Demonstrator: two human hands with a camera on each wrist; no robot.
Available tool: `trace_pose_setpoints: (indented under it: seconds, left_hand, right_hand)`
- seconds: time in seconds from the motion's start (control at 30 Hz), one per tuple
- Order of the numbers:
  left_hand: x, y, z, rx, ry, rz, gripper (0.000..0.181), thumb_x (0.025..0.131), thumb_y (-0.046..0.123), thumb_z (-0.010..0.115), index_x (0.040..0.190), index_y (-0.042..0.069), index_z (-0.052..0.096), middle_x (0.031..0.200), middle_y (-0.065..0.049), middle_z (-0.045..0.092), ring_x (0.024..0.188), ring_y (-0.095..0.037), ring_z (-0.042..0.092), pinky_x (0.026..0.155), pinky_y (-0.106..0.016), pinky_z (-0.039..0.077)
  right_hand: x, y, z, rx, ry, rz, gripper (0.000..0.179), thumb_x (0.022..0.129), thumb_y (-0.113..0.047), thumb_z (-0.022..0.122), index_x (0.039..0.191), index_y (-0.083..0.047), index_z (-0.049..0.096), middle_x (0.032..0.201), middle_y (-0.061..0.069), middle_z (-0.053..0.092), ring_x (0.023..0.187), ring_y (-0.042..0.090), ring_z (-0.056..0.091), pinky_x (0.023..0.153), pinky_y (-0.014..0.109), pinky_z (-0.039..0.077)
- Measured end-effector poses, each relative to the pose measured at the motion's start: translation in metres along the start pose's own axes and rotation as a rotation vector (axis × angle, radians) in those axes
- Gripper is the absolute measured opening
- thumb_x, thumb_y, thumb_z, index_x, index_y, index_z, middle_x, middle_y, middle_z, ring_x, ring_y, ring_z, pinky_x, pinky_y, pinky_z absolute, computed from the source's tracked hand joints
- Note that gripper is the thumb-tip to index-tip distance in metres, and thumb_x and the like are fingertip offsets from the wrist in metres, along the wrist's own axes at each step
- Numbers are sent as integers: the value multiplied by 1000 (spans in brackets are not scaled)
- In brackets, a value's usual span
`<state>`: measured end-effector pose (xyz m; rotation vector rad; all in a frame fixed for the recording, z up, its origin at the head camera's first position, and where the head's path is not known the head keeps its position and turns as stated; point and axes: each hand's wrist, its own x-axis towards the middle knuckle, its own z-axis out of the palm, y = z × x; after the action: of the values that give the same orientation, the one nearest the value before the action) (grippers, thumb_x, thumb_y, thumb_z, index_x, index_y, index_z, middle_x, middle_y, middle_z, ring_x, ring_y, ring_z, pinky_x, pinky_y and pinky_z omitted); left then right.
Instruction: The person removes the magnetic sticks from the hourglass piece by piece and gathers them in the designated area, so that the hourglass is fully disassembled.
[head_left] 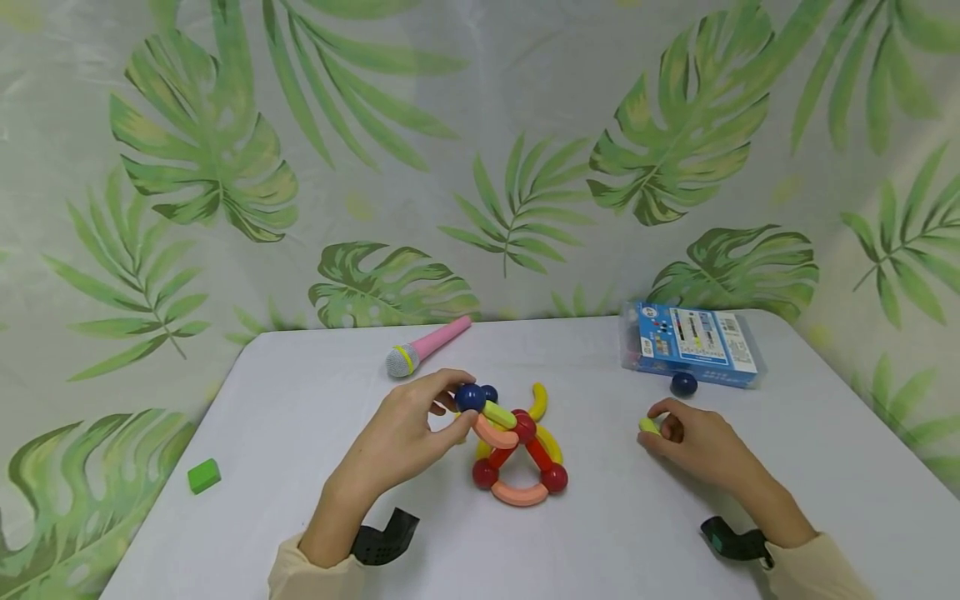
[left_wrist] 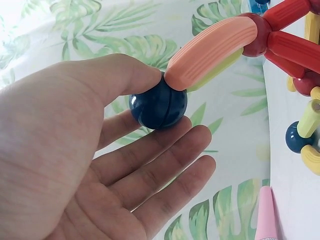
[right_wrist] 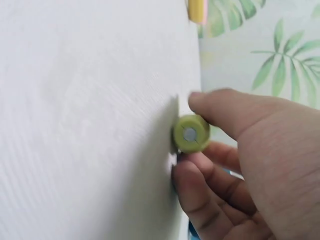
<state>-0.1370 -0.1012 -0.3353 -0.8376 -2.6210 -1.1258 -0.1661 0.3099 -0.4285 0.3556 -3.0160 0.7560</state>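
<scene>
My left hand (head_left: pixel 397 429) pinches a dark blue ball (left_wrist: pixel 160 107) between thumb and fingers. From that ball a curved salmon-pink stick (left_wrist: pixel 212 52) and a yellow-green stick (head_left: pixel 500 414) lead to a red ball (head_left: pixel 525 427), the top of a magnetic building-stick figure. Red sticks run down from it to two lower red balls (head_left: pixel 554 477), joined by a curved salmon stick (head_left: pixel 519 496). Yellow curved sticks and a second blue ball (left_wrist: pixel 299 137) show behind. Off to the right, my right hand (head_left: pixel 697 442) pinches a short yellow-green stick (right_wrist: pixel 200 135), its round magnet end toward the wrist camera.
A loose dark blue ball (head_left: pixel 684 384) lies beyond my right hand, in front of a clear plastic box with a blue label (head_left: pixel 693 342). Behind the figure is a pink toy microphone (head_left: pixel 442 337). A green block (head_left: pixel 204 476) sits near the table's left edge. Leaf-print cloth hangs behind.
</scene>
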Motion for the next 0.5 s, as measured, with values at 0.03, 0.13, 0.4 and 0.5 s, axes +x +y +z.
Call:
trace_pose_setpoints:
  seconds: [0.03, 0.13, 0.4, 0.5]
  left_hand:
    - [0, 0, 0, 0, -1, 0, 36, 94, 17, 76, 127, 9, 66, 107, 0, 73, 91, -15, 68, 83, -34, 59]
    - [0, 0, 0, 5, -2, -2, 35, 94, 17, 76, 126, 10, 66, 106, 1, 73, 91, -13, 68, 83, -35, 59]
    - [0, 0, 0, 0, 2, 1, 35, 93, 17, 77, 126, 10, 66, 107, 1, 73, 91, -13, 68, 83, -32, 58]
    - [0, 0, 0, -2, 4, 4, 35, 93, 16, 76, 126, 9, 66, 107, 1, 73, 91, -11, 68, 83, -32, 58]
  right_hand:
    - [1, -1, 2, 0, 14, 12, 35, 92, -32, 78, 112, -6, 66, 75, -6, 54, 65, 9, 47, 57, 24, 38]
    - [3, -4, 5, -7, 41, 51, 37, 94, -32, 76, 115, -3, 65, 74, -4, 55, 64, 12, 48, 56, 25, 38]
    - [3, -29, -2, -41, 186, -34, 35, 94, -29, 76, 114, -1, 68, 75, -4, 56, 65, 11, 50, 55, 25, 42]
    - [2, -61, -5, 3, 232, -143, 28, 91, -21, 80, 112, -5, 70, 78, -6, 60, 68, 9, 55, 60, 21, 50]
